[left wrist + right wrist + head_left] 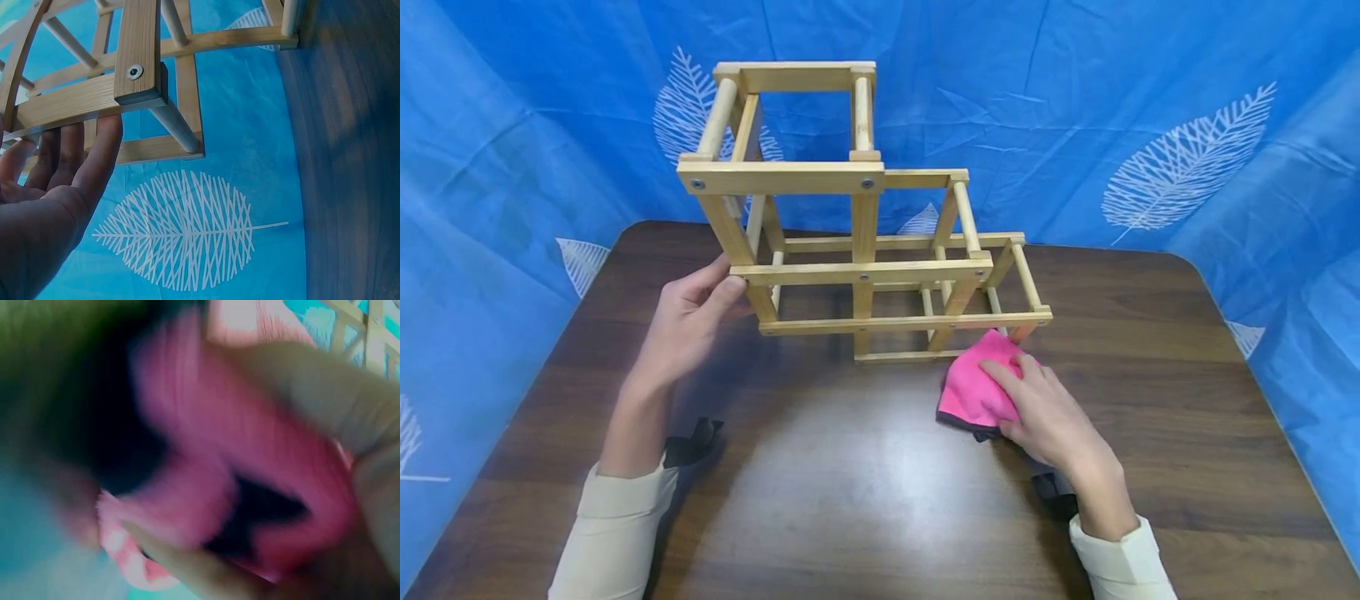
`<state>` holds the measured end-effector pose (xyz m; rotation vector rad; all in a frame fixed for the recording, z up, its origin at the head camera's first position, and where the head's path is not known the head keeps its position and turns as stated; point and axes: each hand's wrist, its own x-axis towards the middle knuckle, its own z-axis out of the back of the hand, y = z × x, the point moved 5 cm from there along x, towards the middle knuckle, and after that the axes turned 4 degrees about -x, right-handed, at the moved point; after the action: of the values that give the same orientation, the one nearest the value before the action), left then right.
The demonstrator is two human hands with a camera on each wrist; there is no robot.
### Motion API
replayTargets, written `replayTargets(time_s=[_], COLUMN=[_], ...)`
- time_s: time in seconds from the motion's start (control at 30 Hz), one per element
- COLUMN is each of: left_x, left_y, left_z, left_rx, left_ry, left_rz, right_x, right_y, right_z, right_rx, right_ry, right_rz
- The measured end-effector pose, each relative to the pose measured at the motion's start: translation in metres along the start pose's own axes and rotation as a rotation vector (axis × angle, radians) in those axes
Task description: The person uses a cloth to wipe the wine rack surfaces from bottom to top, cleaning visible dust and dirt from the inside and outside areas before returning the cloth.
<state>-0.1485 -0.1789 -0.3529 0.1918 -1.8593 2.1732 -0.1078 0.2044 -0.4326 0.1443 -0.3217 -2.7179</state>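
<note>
A light wooden rack (805,273) of slats and round rods, joined with metal screws, steps down from upper left to lower right in the head view. My left hand (685,325) grips its left side, with the thumb near a front slat's end. Several fingers curl under a slat (69,103) in the left wrist view. By the rack's lower right end, my right hand (1052,408) holds a bunched pink cloth (977,387) with a dark edge. The cloth overlaps the rack's lowest right corner. Close up in the right wrist view, the folded cloth (200,419) is blurred between thumb and fingers.
Beneath everything is a dark brown wooden table (865,508) with rounded far corners. A blue sheet (1037,108) with white leaf prints hangs behind the table and down both sides. Black straps (692,442) show at both wrists.
</note>
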Motion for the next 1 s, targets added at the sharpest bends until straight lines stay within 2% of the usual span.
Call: replayTargets(time_s=[0.13,0.27,0.4,0.6,0.9,1.0], left_x=[0.000,0.001,0.002,0.001,0.001,0.001], left_y=[-0.001,-0.001,-0.001,0.000,0.001,0.001], left_z=[0.000,0.000,0.000,0.001,0.000,0.000], left_rx=[0.003,0.017,0.019,-0.002,-0.026,-0.026], left_ry=[0.007,0.010,0.013,0.013,0.015,0.015], left_rz=[0.013,0.007,0.005,0.007,0.001,-0.002], right_x=[0.002,-0.007,-0.018,-0.030,-0.056,-0.064], right_y=[0.002,0.002,0.003,0.009,0.017,0.014], right_z=[0.008,0.032,0.056,0.077,0.112,0.119], right_rx=[-0.040,-0.019,-0.003,0.003,0.061,0.153], right_ry=[-0.071,-0.165,-0.296,-0.405,-0.758,-0.892], right_rz=[0.021,0.020,-0.019,-0.067,-0.108,-0.119])
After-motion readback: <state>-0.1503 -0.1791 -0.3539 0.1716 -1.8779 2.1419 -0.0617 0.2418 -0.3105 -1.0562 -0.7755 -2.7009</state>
